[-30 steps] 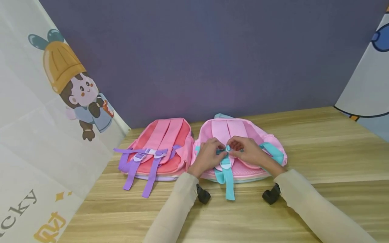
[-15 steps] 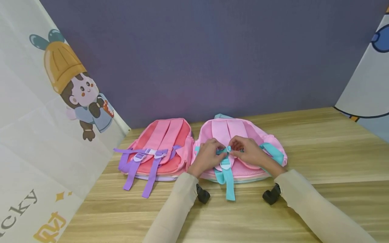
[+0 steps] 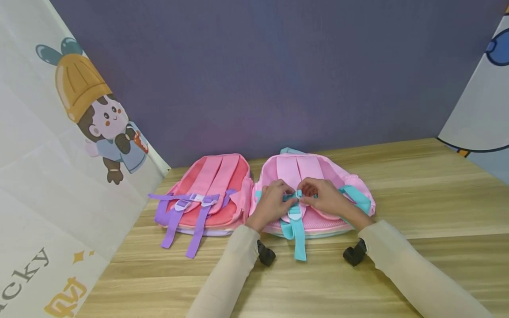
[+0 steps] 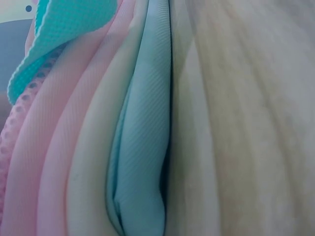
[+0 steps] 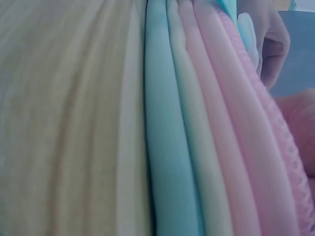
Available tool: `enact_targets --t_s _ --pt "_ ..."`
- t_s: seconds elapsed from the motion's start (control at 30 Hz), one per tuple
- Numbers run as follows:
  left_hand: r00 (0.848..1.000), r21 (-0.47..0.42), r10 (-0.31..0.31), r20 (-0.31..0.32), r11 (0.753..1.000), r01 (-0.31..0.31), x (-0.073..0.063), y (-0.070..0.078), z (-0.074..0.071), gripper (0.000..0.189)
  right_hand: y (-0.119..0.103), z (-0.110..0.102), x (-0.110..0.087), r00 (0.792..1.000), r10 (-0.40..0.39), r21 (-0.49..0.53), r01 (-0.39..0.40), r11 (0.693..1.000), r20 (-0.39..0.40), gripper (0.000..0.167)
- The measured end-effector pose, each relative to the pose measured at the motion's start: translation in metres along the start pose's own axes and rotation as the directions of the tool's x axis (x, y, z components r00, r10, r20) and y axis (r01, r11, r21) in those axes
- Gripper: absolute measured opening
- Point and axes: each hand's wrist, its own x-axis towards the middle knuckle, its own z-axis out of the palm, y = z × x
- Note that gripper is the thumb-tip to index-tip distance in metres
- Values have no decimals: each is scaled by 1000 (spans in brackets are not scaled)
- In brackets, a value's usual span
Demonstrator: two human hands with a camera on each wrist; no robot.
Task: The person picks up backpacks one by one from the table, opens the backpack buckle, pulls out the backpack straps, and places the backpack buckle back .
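A light pink backpack point(image 3: 332, 168) lies with its shoulder straps upward on the wooden table. Over its middle, my left hand point(image 3: 271, 202) pinches a teal strap beside a small pale buckle point(image 3: 298, 194). From the other side my right hand point(image 3: 326, 198) holds the strap at that buckle between thumb and fingers. Fingertips partly cover the buckle, so I cannot tell whether it is fastened. A loose teal strap end point(image 3: 300, 243) hangs toward me onto the table. In the left wrist view the backpack's layered edge point(image 4: 93, 137) fills the left half.
Touching it on the left is a coral-pink backpack point(image 3: 234, 172) with purple straps point(image 3: 196, 236) and a pale buckle point(image 3: 197, 198) across them. A dark blue-grey panel point(image 3: 278, 79) stands behind the table point(image 3: 429, 185). A cartoon-printed white panel point(image 3: 32, 132) rises at the left.
Both hands stay at the buckle. Only the right fingertips shift slightly, out to the right and back again; the backpacks keep their places.
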Motion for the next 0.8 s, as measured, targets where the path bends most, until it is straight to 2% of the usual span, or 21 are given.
enact_targets --t_s 0.2,0.47,0.8 --pt "1000 -40 -16 3 999 16 0 1 -1 23 2 -1 0 1000 -1 39 2 999 -5 18" --pt "997 -11 -65 40 998 66 0 -1 -5 24 1 -1 0 1000 0 33 0 999 13 18" --pt "999 -19 -41 29 999 42 0 1 -4 22 1 -2 0 999 23 20 -23 1000 23 17"
